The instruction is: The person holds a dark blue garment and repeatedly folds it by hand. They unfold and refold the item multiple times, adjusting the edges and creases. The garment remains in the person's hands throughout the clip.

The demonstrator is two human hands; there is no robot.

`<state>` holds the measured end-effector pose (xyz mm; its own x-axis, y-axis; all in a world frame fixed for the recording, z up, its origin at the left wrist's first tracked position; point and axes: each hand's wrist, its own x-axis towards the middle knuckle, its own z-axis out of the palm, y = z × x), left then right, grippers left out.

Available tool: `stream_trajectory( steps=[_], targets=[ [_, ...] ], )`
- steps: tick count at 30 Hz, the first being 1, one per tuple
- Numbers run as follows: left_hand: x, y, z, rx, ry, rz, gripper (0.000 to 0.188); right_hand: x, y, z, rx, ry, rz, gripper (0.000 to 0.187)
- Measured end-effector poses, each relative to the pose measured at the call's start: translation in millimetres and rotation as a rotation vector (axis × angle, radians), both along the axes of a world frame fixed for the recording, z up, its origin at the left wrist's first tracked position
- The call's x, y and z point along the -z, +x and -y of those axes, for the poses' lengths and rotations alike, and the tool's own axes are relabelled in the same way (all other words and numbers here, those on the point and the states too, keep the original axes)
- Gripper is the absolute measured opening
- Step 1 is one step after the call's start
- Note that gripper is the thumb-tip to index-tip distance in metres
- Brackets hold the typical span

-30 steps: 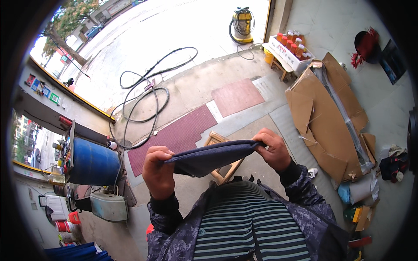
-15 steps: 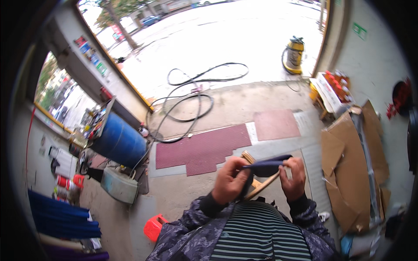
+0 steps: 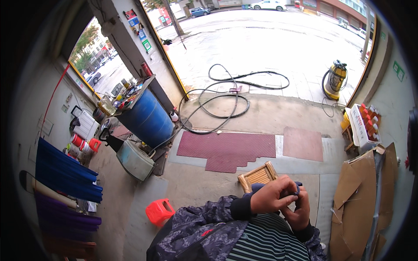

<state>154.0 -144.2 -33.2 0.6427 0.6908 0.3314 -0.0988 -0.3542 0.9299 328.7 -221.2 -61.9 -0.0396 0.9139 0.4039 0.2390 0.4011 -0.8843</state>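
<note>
Concrete floor (image 3: 200, 187) ran through a workshop whose wide doorway opened onto bright pavement. Low and right of centre, in front of the wearer's striped shirt (image 3: 270, 237), was a dark blue cloth (image 3: 257, 187), bunched and mostly hidden; only a fold beside the left knuckles and a scrap near the fingertips showed. Left hand (image 3: 273, 195) and right hand (image 3: 299, 212) met there, touching, and both seemed pinched on the cloth, thumbs against curled fingers, though the exact grip could not be made out.

A slip looked the likeliest trouble: with the fabric pinched only at the fingertips, an uneven tug might have freed one side. Since the hands covered most of it, a twist or crease could also have gone unnoticed. Dropped, it might have picked up grit from the floor.

The left forearm crossed nearly level from the lower left, the back of its hand turned upward. The right one rose from the lower right, its fingers bent toward the left hand.

Just beyond the cloth stood a wooden stool (image 3: 260, 175). Farther out were a red canister (image 3: 159, 212) to the left, flattened cardboard (image 3: 356, 191) to the right, and a maroon mat (image 3: 226, 145) ahead, with a coiled black hose (image 3: 249, 104) past it.
</note>
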Motion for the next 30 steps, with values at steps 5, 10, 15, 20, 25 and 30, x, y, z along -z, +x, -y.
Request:
stream_trajectory(
  steps=[5, 10, 15, 20, 25, 30],
  targets=[
    [-7.5, -6.4, 3.5, 0.108, -0.007, -0.017, 0.028, 4.8, -0.3, 5.8, 0.015, -0.068, -0.120, 0.038],
    [-7.6, -6.5, 7.0, 0.125, 0.015, 0.024, 0.029, 9.5, 0.3, 8.7, 0.022, -0.086, -0.232, 0.037],
    [-6.0, -5.4, 8.6, 0.117, 0.024, -0.036, 0.033, 9.6, 4.1, 9.0, -0.017, -0.058, -0.085, 0.039],
    [-6.0, -7.3, 8.5, 0.151, 0.028, -0.040, 0.039, 2.7, 12.2, 9.1, -0.147, -0.083, -0.148, 0.044],
    [-7.7, -6.9, 7.3, 0.209, 0.025, -0.014, 0.047, -4.3, 21.8, 10.4, -0.285, -0.168, -0.371, 0.045],
    [-5.4, 0.5, 12.3, 0.242, 0.031, 0.021, 0.053, -2.8, 25.2, 10.2, -0.216, -0.180, -0.421, 0.045]
  ],
)
